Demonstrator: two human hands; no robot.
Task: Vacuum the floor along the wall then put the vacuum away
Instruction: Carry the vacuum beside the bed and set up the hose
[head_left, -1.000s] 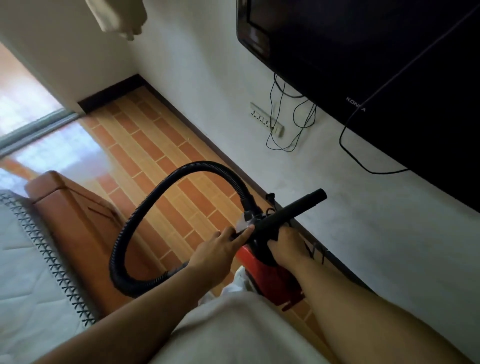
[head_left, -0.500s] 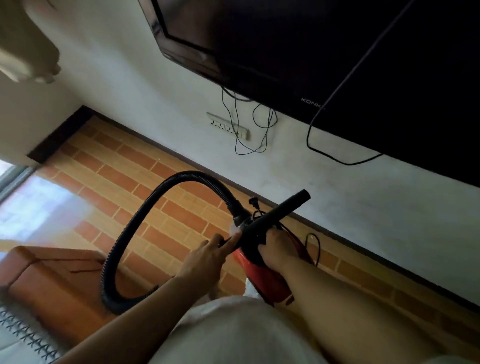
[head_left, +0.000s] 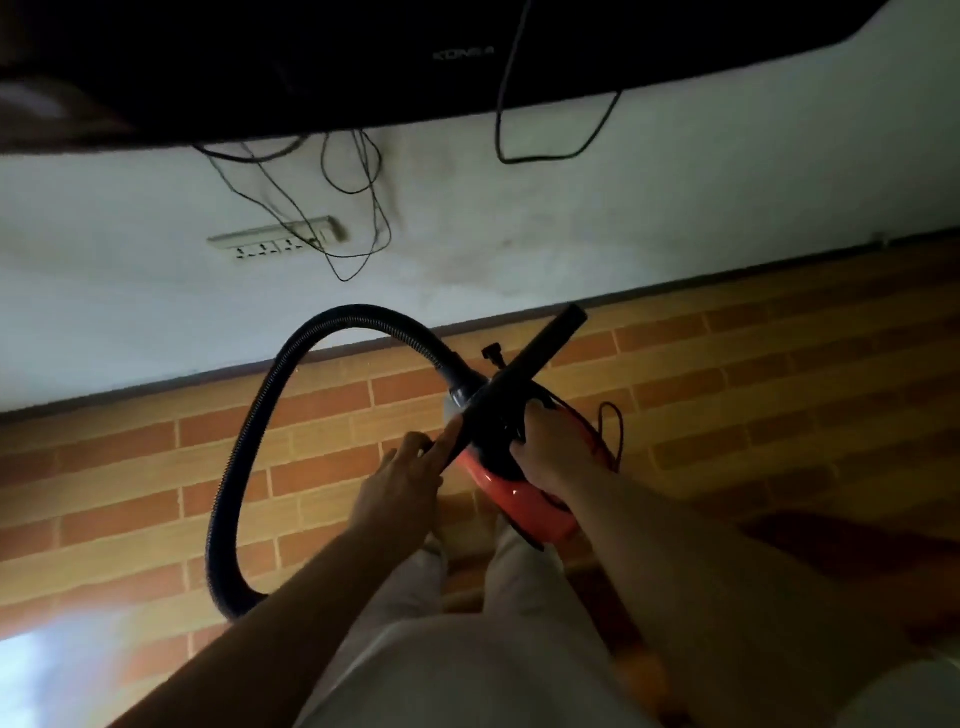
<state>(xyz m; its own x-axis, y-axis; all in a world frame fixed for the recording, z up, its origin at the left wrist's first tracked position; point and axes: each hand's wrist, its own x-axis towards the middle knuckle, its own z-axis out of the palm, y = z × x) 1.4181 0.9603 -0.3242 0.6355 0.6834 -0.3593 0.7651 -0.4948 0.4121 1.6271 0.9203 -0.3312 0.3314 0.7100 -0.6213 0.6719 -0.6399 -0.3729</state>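
Note:
A small red vacuum (head_left: 519, 493) hangs in front of my legs, above the brick-patterned floor (head_left: 779, 374). My right hand (head_left: 545, 441) grips its black top handle. A black ribbed hose (head_left: 244, 457) loops from the vacuum's front out to the left and back down. A straight black nozzle tube (head_left: 540, 353) lies across the vacuum's top, pointing up-right toward the wall (head_left: 571, 228). My left hand (head_left: 405, 478) rests at the tube's lower end, fingers partly extended against it.
A dark wall-mounted TV (head_left: 415, 57) fills the top, with thin cables (head_left: 353, 208) hanging to a white power strip (head_left: 275, 241) on the wall. A dark skirting line (head_left: 727, 275) runs along the wall's base. The vacuum's cord (head_left: 613, 426) loops beside it.
The view has swung right and darkened; the bed frame and doorway have left the frame. Both hands keep their places on the vacuum and tube.

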